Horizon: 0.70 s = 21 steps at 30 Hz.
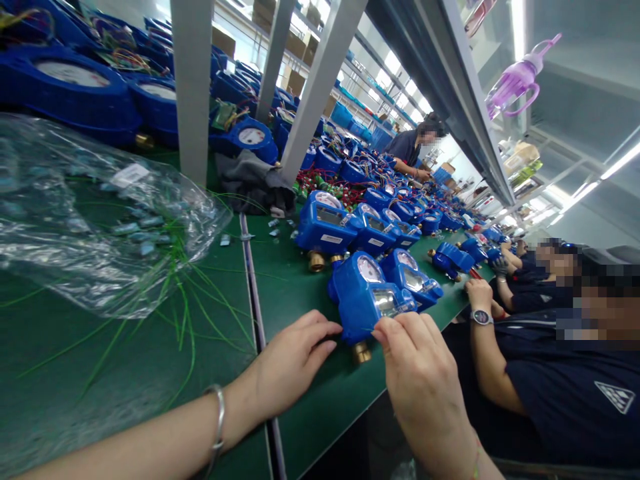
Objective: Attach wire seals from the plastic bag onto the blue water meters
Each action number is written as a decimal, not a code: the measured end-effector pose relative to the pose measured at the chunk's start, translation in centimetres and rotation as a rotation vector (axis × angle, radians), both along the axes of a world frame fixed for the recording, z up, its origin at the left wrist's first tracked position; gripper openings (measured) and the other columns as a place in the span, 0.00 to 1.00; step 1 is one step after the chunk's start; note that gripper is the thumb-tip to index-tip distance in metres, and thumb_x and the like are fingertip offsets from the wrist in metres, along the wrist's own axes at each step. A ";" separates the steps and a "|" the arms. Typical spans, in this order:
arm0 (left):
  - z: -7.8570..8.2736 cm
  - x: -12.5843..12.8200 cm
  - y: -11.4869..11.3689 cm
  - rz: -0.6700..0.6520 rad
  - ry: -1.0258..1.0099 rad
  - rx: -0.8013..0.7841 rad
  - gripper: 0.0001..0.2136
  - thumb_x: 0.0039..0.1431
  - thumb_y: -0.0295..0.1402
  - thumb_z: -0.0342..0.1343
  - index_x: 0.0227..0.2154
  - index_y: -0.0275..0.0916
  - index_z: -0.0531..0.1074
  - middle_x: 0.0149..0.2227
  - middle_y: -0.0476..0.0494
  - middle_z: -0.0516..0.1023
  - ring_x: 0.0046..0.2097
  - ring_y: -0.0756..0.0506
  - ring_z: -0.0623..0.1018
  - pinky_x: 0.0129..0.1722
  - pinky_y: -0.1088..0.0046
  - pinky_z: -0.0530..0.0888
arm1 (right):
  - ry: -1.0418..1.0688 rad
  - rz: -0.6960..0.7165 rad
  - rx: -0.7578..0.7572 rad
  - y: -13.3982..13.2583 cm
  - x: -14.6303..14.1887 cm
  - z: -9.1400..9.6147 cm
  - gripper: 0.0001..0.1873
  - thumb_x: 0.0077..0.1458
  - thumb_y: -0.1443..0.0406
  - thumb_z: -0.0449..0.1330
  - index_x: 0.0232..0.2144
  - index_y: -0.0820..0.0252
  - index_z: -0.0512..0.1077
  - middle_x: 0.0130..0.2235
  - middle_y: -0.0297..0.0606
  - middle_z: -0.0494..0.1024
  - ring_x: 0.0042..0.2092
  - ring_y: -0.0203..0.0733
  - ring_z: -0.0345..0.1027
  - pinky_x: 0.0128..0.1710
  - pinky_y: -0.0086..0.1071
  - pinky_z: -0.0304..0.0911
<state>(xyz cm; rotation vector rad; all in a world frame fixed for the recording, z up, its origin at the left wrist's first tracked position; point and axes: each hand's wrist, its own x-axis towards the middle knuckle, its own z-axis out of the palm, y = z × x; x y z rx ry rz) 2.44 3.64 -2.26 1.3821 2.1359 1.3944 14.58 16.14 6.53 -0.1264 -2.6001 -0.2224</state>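
A blue water meter [357, 300] with a round dial, a display window and a brass threaded end [361, 353] sits in front of me, tilted on the green table. My left hand [300, 357] is at its left side, thumb and index finger apart, the index fingertip at the housing. At the meter's near right corner my right hand [420, 363] is closed in a pinch. A faint thin wire shows at its fingertips; the rest of it is hidden. Beside this meter stands another blue meter [411, 280], with several more meters [327, 223] just behind.
On the left lies a clear plastic bag [115, 220] of small seals with green wires [185, 300] trailing out. Grey posts [193, 93] and a dark cloth [255, 183] stand beyond. Co-workers sit along the right edge, one wearing a watch [481, 317]. A seam [254, 293] crosses the table.
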 end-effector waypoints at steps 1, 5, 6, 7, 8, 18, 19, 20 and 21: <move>0.0 0.0 0.0 0.000 0.001 0.003 0.12 0.61 0.30 0.45 0.44 0.43 0.70 0.42 0.46 0.71 0.44 0.48 0.71 0.46 0.72 0.69 | -0.008 -0.001 -0.001 0.0 0.1 0.1 0.07 0.59 0.69 0.51 0.33 0.60 0.69 0.29 0.36 0.68 0.32 0.40 0.58 0.35 0.36 0.56; 0.0 -0.1 0.0 -0.004 -0.003 0.006 0.13 0.61 0.30 0.45 0.44 0.43 0.70 0.42 0.46 0.71 0.44 0.47 0.71 0.46 0.71 0.69 | -0.031 0.013 -0.017 0.1 0.1 0.2 0.07 0.59 0.70 0.51 0.32 0.60 0.69 0.29 0.36 0.67 0.32 0.40 0.58 0.34 0.35 0.55; 0.0 -0.1 0.0 -0.004 -0.005 0.003 0.12 0.61 0.30 0.45 0.44 0.43 0.70 0.41 0.46 0.71 0.43 0.47 0.72 0.46 0.71 0.69 | -0.030 0.015 -0.019 0.1 0.1 0.2 0.08 0.59 0.70 0.51 0.32 0.60 0.69 0.28 0.36 0.67 0.32 0.40 0.58 0.34 0.35 0.55; 0.0 -0.2 0.0 -0.001 -0.005 0.001 0.12 0.61 0.30 0.45 0.44 0.43 0.71 0.41 0.46 0.72 0.43 0.47 0.72 0.46 0.71 0.69 | -0.028 0.016 -0.018 0.0 0.1 0.2 0.08 0.59 0.70 0.50 0.31 0.60 0.69 0.28 0.36 0.66 0.32 0.40 0.58 0.34 0.35 0.55; 0.0 -0.2 0.1 0.002 -0.005 0.000 0.12 0.61 0.30 0.45 0.44 0.43 0.71 0.41 0.47 0.72 0.43 0.47 0.72 0.46 0.71 0.69 | -0.026 0.017 -0.016 0.0 0.1 0.2 0.09 0.59 0.70 0.50 0.31 0.60 0.69 0.28 0.36 0.66 0.32 0.40 0.58 0.33 0.35 0.55; 0.2 -0.2 0.0 0.004 -0.010 -0.003 0.12 0.61 0.30 0.45 0.43 0.43 0.71 0.40 0.46 0.72 0.43 0.47 0.72 0.45 0.71 0.69 | -0.069 0.019 -0.006 0.1 0.3 0.4 0.09 0.59 0.70 0.51 0.29 0.59 0.68 0.28 0.36 0.66 0.31 0.40 0.57 0.34 0.35 0.53; 0.2 -0.2 0.0 0.003 -0.008 -0.002 0.12 0.61 0.30 0.45 0.43 0.43 0.71 0.40 0.46 0.72 0.43 0.47 0.72 0.45 0.71 0.69 | -0.072 0.020 -0.011 0.1 0.3 0.4 0.09 0.59 0.70 0.51 0.28 0.59 0.68 0.28 0.35 0.66 0.32 0.40 0.57 0.34 0.35 0.53; 0.1 -0.2 -0.1 0.003 -0.006 0.000 0.12 0.61 0.31 0.45 0.43 0.43 0.71 0.40 0.46 0.72 0.43 0.47 0.72 0.45 0.71 0.69 | -0.073 0.021 -0.016 0.1 0.2 0.4 0.09 0.58 0.70 0.51 0.28 0.59 0.68 0.28 0.35 0.66 0.32 0.40 0.58 0.34 0.35 0.53; 0.1 -0.2 -0.1 0.003 -0.005 0.001 0.12 0.61 0.31 0.45 0.43 0.43 0.71 0.40 0.46 0.72 0.43 0.47 0.72 0.45 0.71 0.69 | -0.075 0.023 -0.020 0.1 0.2 0.5 0.08 0.58 0.71 0.51 0.28 0.59 0.68 0.28 0.35 0.66 0.32 0.40 0.58 0.34 0.35 0.54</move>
